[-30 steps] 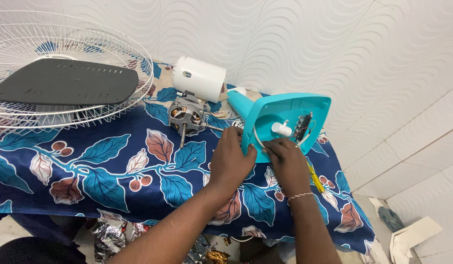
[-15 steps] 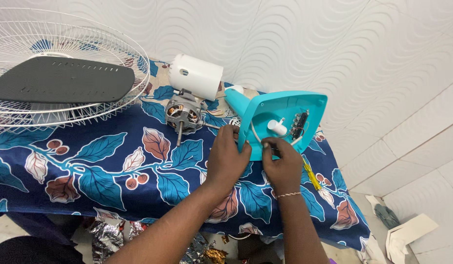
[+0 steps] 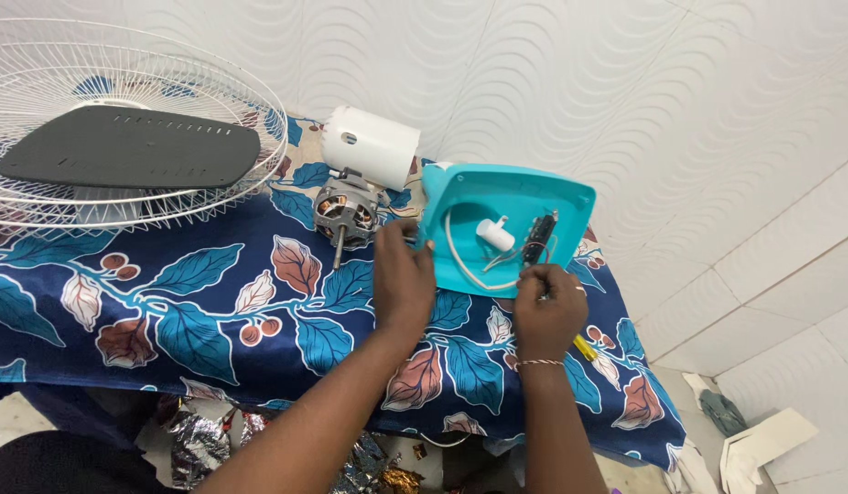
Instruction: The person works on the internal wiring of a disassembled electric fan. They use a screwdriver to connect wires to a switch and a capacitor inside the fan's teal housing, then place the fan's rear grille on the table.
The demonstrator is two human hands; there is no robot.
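A turquoise plastic fan base housing (image 3: 524, 206) stands tilted on its edge, its open inside facing me, with white wire, a white post and a small dark circuit part inside. My left hand (image 3: 401, 279) grips its left edge and steadies it. My right hand (image 3: 547, 311) is closed at its lower edge, near the circuit part, holding a yellow-handled screwdriver (image 3: 586, 349) whose handle sticks out below the hand. The tool's tip is hidden.
A bare fan motor (image 3: 343, 212) with a white motor cover (image 3: 370, 146) lies just left of the housing. A white wire fan guard (image 3: 167, 101) holding a dark grey plate (image 3: 131, 151) sits far left. Blue leaf-print cloth (image 3: 204, 302) covers the table; tiled wall behind.
The turquoise housing has swung round a little, showing more of its inside. My right hand has slid down to its lower edge; my left hand keeps its hold.
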